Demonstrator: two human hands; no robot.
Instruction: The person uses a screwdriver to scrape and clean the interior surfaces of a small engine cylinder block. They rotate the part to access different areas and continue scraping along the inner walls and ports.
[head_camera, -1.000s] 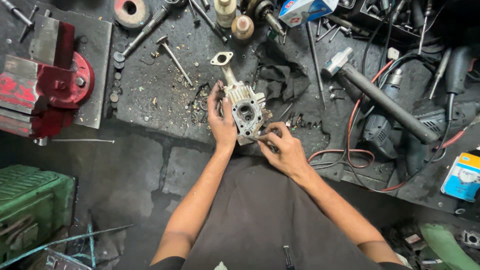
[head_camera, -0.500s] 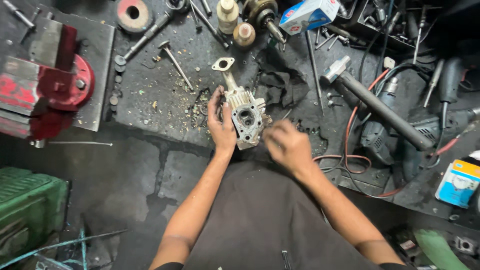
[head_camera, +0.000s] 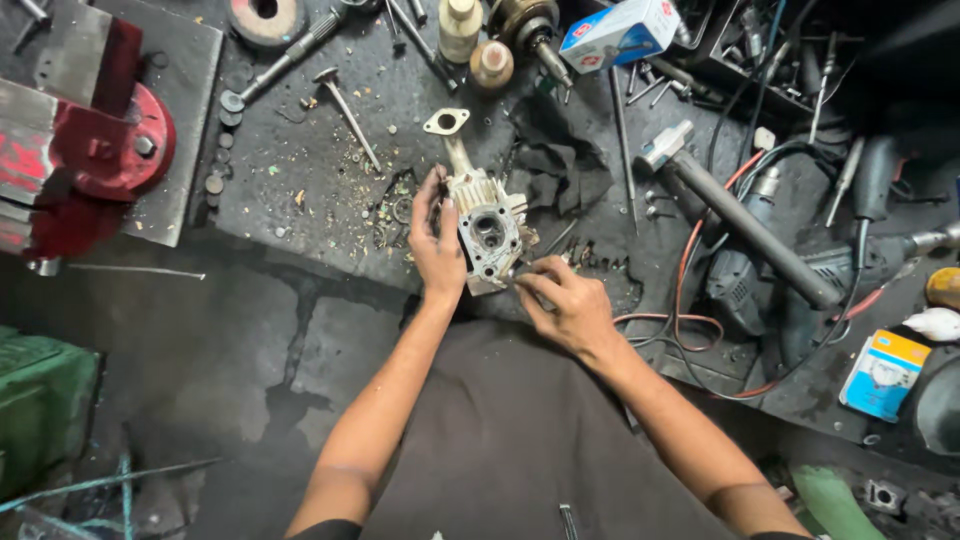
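Soft, even light falls from above on the middle of the bench (head_camera: 300, 170), and the pale metal engine casting (head_camera: 487, 232) is the brightest thing in view (no hard glare on it). The top right corner and lower left sink into deep shadow. Focus is sharp at centre, with wide-angle stretching and slight softness toward the edges.
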